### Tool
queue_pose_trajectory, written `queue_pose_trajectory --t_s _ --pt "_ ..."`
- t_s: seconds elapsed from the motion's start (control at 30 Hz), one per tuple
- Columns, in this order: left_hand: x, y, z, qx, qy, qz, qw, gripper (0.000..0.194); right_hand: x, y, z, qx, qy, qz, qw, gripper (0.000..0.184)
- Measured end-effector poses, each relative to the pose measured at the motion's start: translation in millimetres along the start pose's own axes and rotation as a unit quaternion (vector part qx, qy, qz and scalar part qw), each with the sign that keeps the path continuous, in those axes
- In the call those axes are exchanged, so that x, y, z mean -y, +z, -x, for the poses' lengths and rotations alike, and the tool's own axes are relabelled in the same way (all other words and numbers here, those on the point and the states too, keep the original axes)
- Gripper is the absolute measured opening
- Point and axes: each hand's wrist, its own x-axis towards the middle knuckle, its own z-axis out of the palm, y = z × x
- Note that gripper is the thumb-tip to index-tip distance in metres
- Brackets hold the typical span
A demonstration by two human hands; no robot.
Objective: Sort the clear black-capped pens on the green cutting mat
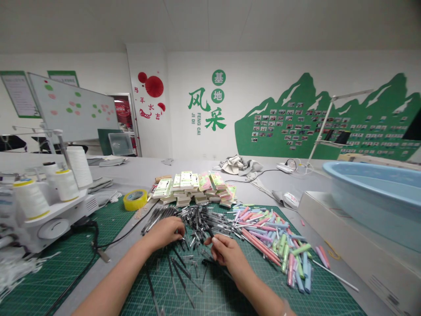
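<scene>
A pile of thin black sticks with clear and silvery ends, like pen parts [200, 219], lies on the green cutting mat [263, 298]. My left hand [169, 230] rests at the left of this pile, fingers curled down and closed; what they hold is hidden. My right hand [226, 252] is nearer the middle, thumb and forefinger pinched on a small dark piece too blurred to name. Several loose black sticks [184, 278] are spread on the mat between and below both hands. Right of the pile lies a heap of pink, blue, green and purple tubes [286, 245].
Behind the pile stand stacked small paper boxes [189, 182]. A yellow tape roll [135, 200] lies left of them. A sewing machine with thread cones [67, 185] stands at left. A blue basin [378, 193] sits on a white box [332, 237] at right. Crumpled cloth [241, 166] lies farther back.
</scene>
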Motion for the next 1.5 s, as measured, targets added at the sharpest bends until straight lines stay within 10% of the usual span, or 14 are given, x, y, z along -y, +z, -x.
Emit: queue_pose_trajectory --t_s 0.43,0.6,0.83,0.93,1.5 --pt "-18 7.1 -1 -0.030 -0.010 -0.095 0.995 0.011 -6 -2 -2 0.004 -0.013 0.016 1.000 0.040" --pt "-33 0.5 -8 -0.134 -0.069 0.117 0.982 0.011 -5 -1 -2 0.001 -0.017 0.032 0.999 0.038" --pt "-68 5.8 -21 -0.192 -0.124 0.638 0.735 0.027 -9 -1 -2 0.000 -0.015 0.040 0.999 0.037" --pt "-76 9.0 -21 -0.180 -0.135 0.689 0.689 0.028 -10 -1 -2 -0.002 -0.016 0.041 0.999 0.038" --pt "-89 18.0 -19 -0.138 -0.134 0.700 0.688 0.028 -3 1 0 -0.077 -0.020 -0.018 0.997 0.029"
